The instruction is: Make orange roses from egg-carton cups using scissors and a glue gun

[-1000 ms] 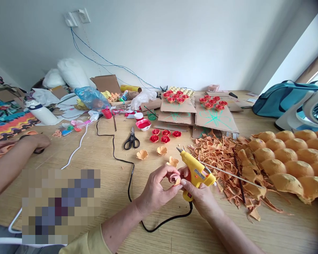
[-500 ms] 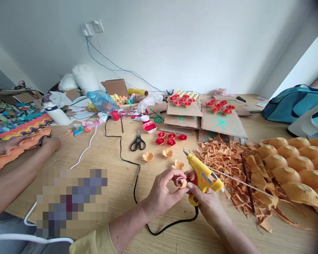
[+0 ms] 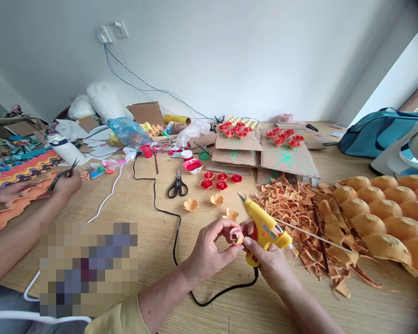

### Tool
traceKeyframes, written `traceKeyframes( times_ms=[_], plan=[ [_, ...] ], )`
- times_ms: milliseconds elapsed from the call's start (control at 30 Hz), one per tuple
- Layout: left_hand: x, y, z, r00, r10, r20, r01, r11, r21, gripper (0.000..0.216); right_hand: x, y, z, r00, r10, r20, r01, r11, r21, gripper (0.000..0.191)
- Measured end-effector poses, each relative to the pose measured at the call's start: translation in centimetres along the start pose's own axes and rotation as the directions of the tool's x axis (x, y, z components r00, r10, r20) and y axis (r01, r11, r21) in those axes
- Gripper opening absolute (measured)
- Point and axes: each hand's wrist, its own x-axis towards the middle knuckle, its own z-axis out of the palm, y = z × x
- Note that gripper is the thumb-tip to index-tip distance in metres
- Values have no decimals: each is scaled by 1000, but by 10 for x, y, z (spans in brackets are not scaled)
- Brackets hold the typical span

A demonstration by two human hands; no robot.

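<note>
Desk (image 3: 125, 208): soft shadows; pixelated block toward near left corner; dark vignette at near right corner.
Wall (image 3: 230, 60): bright, diffuse daylight; greyer at left.
Window recess (image 3: 392, 81): pale; daylight from desk's right.
Glue gun (image 3: 261, 225): in focus, red lamp (image 3: 264, 234) glowing.

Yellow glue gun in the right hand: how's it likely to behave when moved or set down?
Likely stiff: the glue gun has a smooth, hard-looking body. The black cord running from its handle will probably tug as it moves. Stood on its handle, it may tip, since the long body sits over a narrower grip.
</note>
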Motion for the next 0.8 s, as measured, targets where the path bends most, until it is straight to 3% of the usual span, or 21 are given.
traceKeyframes(
  times_ms=[467, 800],
  plan=[
    [3, 0, -2, 989, 139, -49, -132, 984, 120, 11, 3, 1, -1, 999, -39, 24, 37, 998, 54, 15],
    [3, -1, -1, 989, 146, -29, -141, 981, 135, 14, 2, 0, 1, 998, -63, 18, 62, 998, 27, 16]
  ],
)
